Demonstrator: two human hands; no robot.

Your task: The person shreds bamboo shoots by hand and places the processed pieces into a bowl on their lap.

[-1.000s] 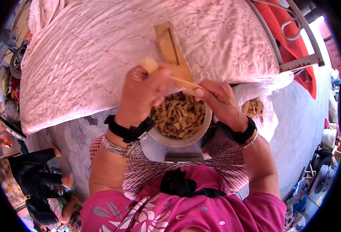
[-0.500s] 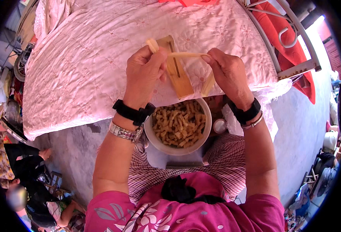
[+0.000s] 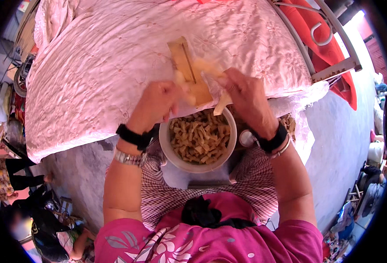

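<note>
My right hand (image 3: 248, 94) grips a pale yellow, ribbon-like strip (image 3: 221, 105), whose flat end hangs below the fingers. The rest of the strip is smeared by motion and reaches toward my left hand (image 3: 160, 100). That hand is blurred too, its fingers curled around the strip's other side. Behind the strip, a flat wooden board (image 3: 183, 57) with a dark lengthwise slot lies on the pink quilted cover. Below my hands stands a white bowl (image 3: 165, 151) filled with short, light-brown folded pieces (image 3: 200, 138).
The pink cover (image 3: 101, 79) drapes over a bed with a metal end frame (image 3: 333, 73). A small round white-topped container (image 3: 246, 138) stands right of the bowl. Red cloth (image 3: 318, 48) hangs beyond the frame. Another person in dark clothes (image 3: 48, 232) is at the lower left.
Both hands have come down toward the bowl, the left also moving outward. The strip, stretched taut between them before, is now slack and blurred.
</note>
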